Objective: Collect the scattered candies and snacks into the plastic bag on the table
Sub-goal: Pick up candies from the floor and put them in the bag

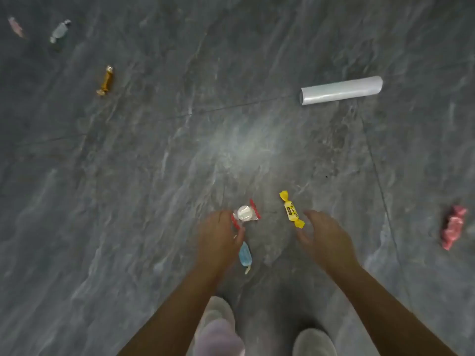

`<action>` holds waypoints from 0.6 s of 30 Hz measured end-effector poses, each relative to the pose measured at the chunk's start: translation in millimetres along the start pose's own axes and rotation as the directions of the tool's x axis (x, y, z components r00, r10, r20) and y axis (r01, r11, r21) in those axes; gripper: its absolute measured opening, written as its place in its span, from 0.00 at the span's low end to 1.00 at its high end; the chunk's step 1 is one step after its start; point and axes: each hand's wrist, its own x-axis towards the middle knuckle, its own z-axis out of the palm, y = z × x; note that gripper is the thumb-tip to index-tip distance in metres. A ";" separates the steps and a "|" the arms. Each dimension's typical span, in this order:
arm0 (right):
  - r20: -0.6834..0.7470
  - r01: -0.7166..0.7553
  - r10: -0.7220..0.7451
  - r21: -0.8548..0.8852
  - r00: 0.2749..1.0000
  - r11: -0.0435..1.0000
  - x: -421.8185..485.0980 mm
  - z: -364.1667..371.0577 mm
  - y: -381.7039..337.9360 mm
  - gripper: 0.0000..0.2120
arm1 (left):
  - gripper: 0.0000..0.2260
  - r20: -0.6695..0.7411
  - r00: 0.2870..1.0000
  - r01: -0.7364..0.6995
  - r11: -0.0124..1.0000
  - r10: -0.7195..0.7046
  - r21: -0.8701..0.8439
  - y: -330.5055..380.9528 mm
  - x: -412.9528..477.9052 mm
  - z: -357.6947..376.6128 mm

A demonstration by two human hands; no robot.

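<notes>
Candies lie scattered across the grey marble surface [154, 176], and nearest the person a blue candy [244, 255] sits just beside the left hand [218, 240]. That left hand is down low, fingers curled at the edge of a white round candy in a clear wrapper with red ends [245, 214], touching it, though a firm grip can't be made out. The right hand [325, 238] hangs open, fingers loosely spread, empty, right next to the yellow twist-wrapped candy [291, 209]. Out to the right, well apart, there's a pink wrapped snack [453, 226]. Farther up, a white roll of plastic bags [341, 90] lies on its side. Over on the left, a gold candy [106, 80], then a clear-wrapped one [60, 30], and a blurred pink one [15, 27] in the far corner.
</notes>
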 end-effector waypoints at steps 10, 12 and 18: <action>-0.123 0.004 0.004 0.068 0.992 0.998 71.7 81.5 35.8 0.14 | 0.20 0.038 0.999 -0.032 0.999 0.032 -0.008 -49.7 42.6 84.4; -0.180 0.046 -0.038 0.037 0.983 0.998 76.4 90.7 37.1 0.14 | 0.21 0.037 0.995 -0.099 0.995 0.098 0.019 -51.2 45.6 94.6; -0.222 0.070 -0.058 0.047 0.973 0.996 72.7 101.2 39.2 0.11 | 0.18 -0.017 0.993 -0.112 0.990 0.113 0.085 -48.5 50.4 103.2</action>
